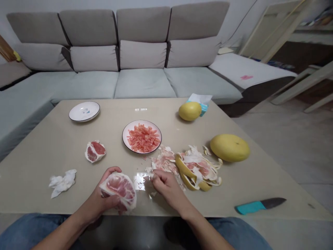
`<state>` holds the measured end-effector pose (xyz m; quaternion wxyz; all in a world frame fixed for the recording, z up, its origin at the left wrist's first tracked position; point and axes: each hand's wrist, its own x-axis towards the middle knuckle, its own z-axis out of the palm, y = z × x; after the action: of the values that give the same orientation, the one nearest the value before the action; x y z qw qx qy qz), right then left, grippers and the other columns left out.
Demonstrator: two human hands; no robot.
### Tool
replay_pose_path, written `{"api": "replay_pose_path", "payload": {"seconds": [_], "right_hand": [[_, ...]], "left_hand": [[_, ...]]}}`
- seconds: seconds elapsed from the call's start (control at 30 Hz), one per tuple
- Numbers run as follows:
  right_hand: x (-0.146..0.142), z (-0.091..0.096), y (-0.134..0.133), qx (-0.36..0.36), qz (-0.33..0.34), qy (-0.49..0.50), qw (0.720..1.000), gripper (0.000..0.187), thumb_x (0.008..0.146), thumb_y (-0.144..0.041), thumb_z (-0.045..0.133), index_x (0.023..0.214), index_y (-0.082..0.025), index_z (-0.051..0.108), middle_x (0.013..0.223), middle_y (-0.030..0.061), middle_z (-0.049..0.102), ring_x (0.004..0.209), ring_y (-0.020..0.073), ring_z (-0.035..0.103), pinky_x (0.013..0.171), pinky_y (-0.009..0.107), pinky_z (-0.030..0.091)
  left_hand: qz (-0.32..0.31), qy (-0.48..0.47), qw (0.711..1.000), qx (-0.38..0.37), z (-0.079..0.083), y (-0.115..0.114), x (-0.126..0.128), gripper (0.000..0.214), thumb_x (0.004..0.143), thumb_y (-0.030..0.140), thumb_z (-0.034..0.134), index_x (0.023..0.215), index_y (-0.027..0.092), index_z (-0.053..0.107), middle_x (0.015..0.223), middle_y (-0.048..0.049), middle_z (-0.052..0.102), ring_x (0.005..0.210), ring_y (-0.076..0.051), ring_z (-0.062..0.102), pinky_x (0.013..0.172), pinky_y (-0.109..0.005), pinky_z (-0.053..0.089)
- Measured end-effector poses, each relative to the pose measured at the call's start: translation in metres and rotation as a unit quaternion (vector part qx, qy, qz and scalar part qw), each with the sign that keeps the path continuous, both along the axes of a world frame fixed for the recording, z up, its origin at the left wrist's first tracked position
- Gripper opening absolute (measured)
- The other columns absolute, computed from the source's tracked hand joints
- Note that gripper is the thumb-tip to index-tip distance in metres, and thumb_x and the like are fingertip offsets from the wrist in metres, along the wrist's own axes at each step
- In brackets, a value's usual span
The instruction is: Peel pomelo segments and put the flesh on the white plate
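My left hand [105,201] is wrapped around a peeled pink pomelo half [120,189] at the table's near edge. My right hand [164,184] is just to its right, fingers pinched on a thin white strip of membrane [148,177]. A heap of yellow peel and white pith [191,166] lies right of that hand. A plate of pink pomelo pieces [142,136] stands in the middle of the table. A smaller pomelo chunk [95,151] lies to the left.
An empty white dish [84,111] sits far left, a crumpled tissue [62,182] near left. Two whole yellow pomelos [229,148] [189,111] lie at right, a tissue pack [201,100] behind one. A knife with a teal handle [260,205] is near the right front edge. A grey sofa [117,59] lies beyond.
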<state>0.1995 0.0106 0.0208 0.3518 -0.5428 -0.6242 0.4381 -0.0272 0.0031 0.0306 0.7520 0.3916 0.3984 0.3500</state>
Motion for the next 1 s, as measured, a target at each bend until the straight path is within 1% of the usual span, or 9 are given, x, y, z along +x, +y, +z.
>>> {"api": "replay_pose_path", "payload": {"seconds": [0.1,0.23,0.33,0.5,0.6,0.73,0.8,0.87,1.0], "right_hand": [[0.021,0.006,0.008,-0.009,0.032,-0.155,0.987,0.032,0.089,-0.027,0.037,0.057,-0.020,0.038,0.054,-0.0036,0.042,0.053,0.0111,0.041,0.052,0.023,0.027],[0.038,0.010,0.008,-0.059,0.064,-0.390,0.917,0.019,0.084,-0.015,0.049,0.068,-0.017,0.059,0.065,0.0040,0.063,0.062,0.0156,0.058,0.054,0.024,0.028],[0.040,0.012,0.007,-0.085,0.041,-0.464,0.881,0.019,0.079,-0.007,0.052,0.081,-0.018,0.067,0.073,0.0090,0.069,0.070,0.0203,0.066,0.054,0.024,0.031],[0.040,0.015,0.006,-0.086,-0.014,-0.559,0.825,0.023,0.085,-0.016,0.052,0.072,-0.017,0.071,0.073,0.0141,0.071,0.075,0.0268,0.070,0.054,0.027,0.035],[0.039,0.015,0.004,-0.034,-0.065,-0.539,0.839,0.032,0.092,-0.031,0.048,0.073,-0.017,0.070,0.072,0.0141,0.070,0.071,0.0279,0.069,0.054,0.029,0.037],[0.023,0.018,-0.005,0.087,-0.008,-0.326,0.941,0.020,0.090,-0.022,0.049,0.098,-0.020,0.066,0.090,0.0085,0.071,0.078,0.0211,0.066,0.063,0.027,0.043],[0.007,0.020,-0.014,0.114,0.041,-0.190,0.974,0.016,0.090,-0.021,0.050,0.097,-0.020,0.065,0.087,0.0049,0.069,0.075,0.0158,0.063,0.066,0.024,0.044],[-0.009,0.020,-0.023,0.102,0.062,-0.135,0.984,0.014,0.090,-0.025,0.051,0.085,-0.020,0.064,0.075,0.0014,0.065,0.064,0.0124,0.058,0.060,0.021,0.040],[-0.028,0.017,-0.035,0.092,0.074,-0.162,0.980,0.020,0.087,-0.028,0.054,0.069,-0.019,0.058,0.060,-0.0025,0.059,0.052,0.0098,0.049,0.050,0.021,0.029]], "left_hand": [[-0.002,0.016,1.000,-0.006,-0.002,0.005,0.001,0.075,0.060,0.038,0.084,0.116,0.022,0.036,0.076,-0.0016,0.067,0.056,-0.016,0.063,0.048,-0.024,0.051],[-0.033,0.027,0.999,-0.008,-0.005,0.010,0.002,0.061,0.065,0.036,0.081,0.109,0.019,0.042,0.078,-0.0044,0.069,0.059,-0.017,0.065,0.048,-0.023,0.050],[-0.058,0.039,0.997,-0.013,-0.008,0.010,0.002,0.051,0.071,0.035,0.077,0.107,0.018,0.046,0.080,-0.0051,0.069,0.059,-0.016,0.065,0.045,-0.020,0.048],[-0.073,0.090,0.993,-0.007,-0.014,0.007,0.001,0.046,0.074,0.030,0.074,0.111,0.019,0.049,0.078,-0.0012,0.068,0.058,-0.013,0.064,0.043,-0.016,0.043],[-0.061,0.130,0.989,0.020,-0.015,0.007,0.001,0.048,0.072,0.027,0.075,0.114,0.019,0.053,0.087,-0.0020,0.069,0.071,-0.014,0.065,0.058,-0.020,0.050],[-0.064,0.200,0.976,0.062,-0.013,0.006,0.006,0.054,0.073,0.027,0.073,0.121,0.020,0.052,0.104,-0.0059,0.065,0.086,-0.019,0.065,0.074,-0.028,0.053],[-0.060,0.257,0.956,0.129,-0.012,0.004,0.009,0.054,0.075,0.025,0.070,0.126,0.021,0.050,0.119,-0.0094,0.059,0.099,-0.023,0.062,0.078,-0.029,0.053],[-0.059,0.309,0.922,0.225,-0.013,0.003,0.010,0.055,0.076,0.020,0.065,0.128,0.023,0.049,0.128,-0.0109,0.051,0.113,-0.025,0.055,0.084,-0.032,0.052],[-0.075,0.363,0.854,0.365,-0.021,0.001,0.010,0.058,0.072,0.010,0.061,0.127,0.024,0.048,0.123,-0.0106,0.052,0.114,-0.025,0.053,0.095,-0.038,0.047]]}}
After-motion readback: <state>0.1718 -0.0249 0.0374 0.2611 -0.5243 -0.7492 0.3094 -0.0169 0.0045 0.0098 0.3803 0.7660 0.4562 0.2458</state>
